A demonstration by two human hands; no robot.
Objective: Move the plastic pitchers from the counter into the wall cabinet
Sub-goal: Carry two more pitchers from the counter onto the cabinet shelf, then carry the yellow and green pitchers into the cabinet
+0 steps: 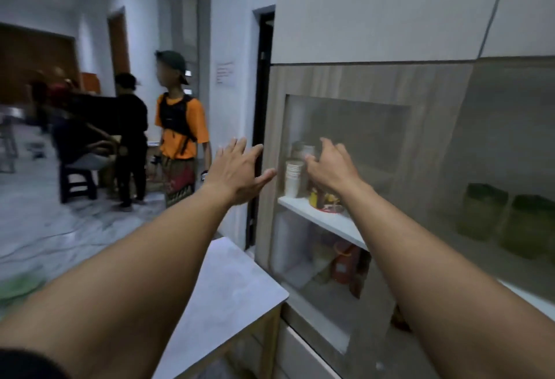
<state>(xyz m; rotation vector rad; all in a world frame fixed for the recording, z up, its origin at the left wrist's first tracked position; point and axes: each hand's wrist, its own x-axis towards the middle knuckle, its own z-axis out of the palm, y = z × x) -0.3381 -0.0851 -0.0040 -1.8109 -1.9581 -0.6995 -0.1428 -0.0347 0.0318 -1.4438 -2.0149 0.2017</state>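
Note:
The wall cabinet (345, 81) has a wood-framed door with a frosted glass pane. My left hand (237, 168) is open with fingers spread, its fingertips at the left edge of the door frame. In front of the glass, my right hand (330, 165) has its fingers apart and holds nothing. Two greenish translucent containers (480, 210), blurred, show behind the glass of the door to the right; they may be pitchers. I cannot tell whether the door is ajar.
Behind the glass a white shelf (318, 213) carries a stack of paper cups (292, 177) and small packets; an orange bottle (342, 264) stands below. A pale counter (228, 288) lies under my arms. A person in an orange shirt (180, 126) and others stand at the left.

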